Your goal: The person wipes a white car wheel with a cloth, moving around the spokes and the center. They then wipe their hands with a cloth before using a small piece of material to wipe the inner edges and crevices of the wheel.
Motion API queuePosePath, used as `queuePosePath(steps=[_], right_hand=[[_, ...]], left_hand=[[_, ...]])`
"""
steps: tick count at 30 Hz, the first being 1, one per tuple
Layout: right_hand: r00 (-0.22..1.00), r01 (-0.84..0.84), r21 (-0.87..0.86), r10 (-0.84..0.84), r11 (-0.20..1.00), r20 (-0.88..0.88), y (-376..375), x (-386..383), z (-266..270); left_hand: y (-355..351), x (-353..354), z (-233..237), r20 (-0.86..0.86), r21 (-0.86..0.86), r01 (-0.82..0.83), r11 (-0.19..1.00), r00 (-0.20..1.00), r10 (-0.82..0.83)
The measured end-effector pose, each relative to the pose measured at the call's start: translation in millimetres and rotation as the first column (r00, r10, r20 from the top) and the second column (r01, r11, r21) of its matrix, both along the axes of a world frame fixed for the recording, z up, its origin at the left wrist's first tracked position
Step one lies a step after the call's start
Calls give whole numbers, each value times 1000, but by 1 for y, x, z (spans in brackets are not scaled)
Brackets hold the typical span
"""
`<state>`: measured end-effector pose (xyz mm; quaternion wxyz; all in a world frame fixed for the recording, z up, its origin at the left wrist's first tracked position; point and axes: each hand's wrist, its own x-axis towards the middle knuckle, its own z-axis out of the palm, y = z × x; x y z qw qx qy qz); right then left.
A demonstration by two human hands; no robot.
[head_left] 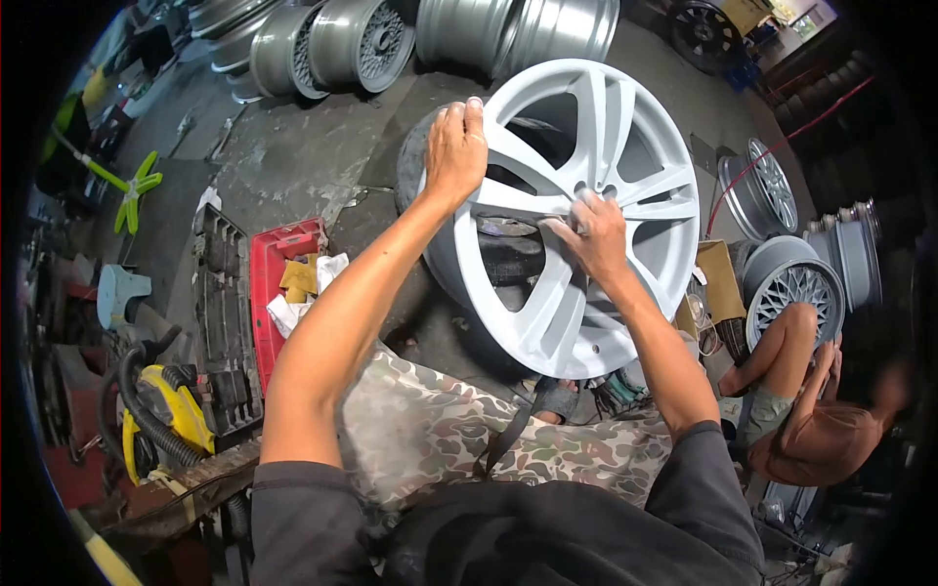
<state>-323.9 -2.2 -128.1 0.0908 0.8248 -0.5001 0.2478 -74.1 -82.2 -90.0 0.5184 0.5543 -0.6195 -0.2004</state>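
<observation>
Two bare hands, one left hand (457, 151) and one right hand (598, 237); one pale spoked wheel (523, 202); one other person (816, 444); one red crate (262, 317); one green star-shaped base (135, 186); one light blue stool (122, 285); one cardboard box (722, 278); one black wheel (705, 37); two mesh-faced rims (383, 45) at the top; at least three silver rims (796, 293) at the right; the stacked rims (227, 39) at upper left are too cut off to count
</observation>
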Motion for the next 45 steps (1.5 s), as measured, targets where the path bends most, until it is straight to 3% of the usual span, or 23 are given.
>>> queuePosePath(steps=[3,6,10,12,17,20,22,25,27,31,36,41,44,45], right_hand=[[980,-196,-100,199,975,13,-1,49,30],[956,-285,-142,292,948,37,-2,92,49],[973,-226,-127,229,966,7,-5,56,37],[987,-161,-42,160,986,-23,-11,24,22],[932,-362,-214,357,907,-62,-13,80,47],[923,-385,-217,378,897,-75,-16,76,43],[954,-279,-107,263,954,-142,-11,43,28],[974,-208,-100,196,973,-118,-6,37,29],[925,-378,-190,361,906,-117,-11,62,37],[894,-438,-122,417,891,-164,-11,84,41],[959,-278,-125,266,952,-102,-4,53,29],[912,-409,-163,400,898,-87,-9,89,39],[972,-218,-96,206,971,-117,-9,36,20],[992,-84,77,91,993,-92,-8,13,9]], left_hand=[[0,1,-2,-1,-3,1,1000,1000,-1],[1,4,-1,-8,22,-23,999,1000,24],[0,4,-1,25,-2,-50,999,998,50],[1,1,0,10,17,-33,999,999,33],[2,1,0,1,13,-23,1000,1000,23],[3,3,-2,20,30,-34,999,999,33],[2,2,0,3,23,-46,999,999,46],[1,-1,1,26,38,-16,999,1000,15],[1,-1,1,-5,17,-14,1000,1000,14],[3,2,-1,8,17,-50,999,999,50],[-1,-2,1,38,16,-20,1000,999,19],[3,2,2,22,36,-24,999,999,23],[5,1,5,35,62,-35,997,999,33],[5,0,5,62,73,-35,997,998,30]])
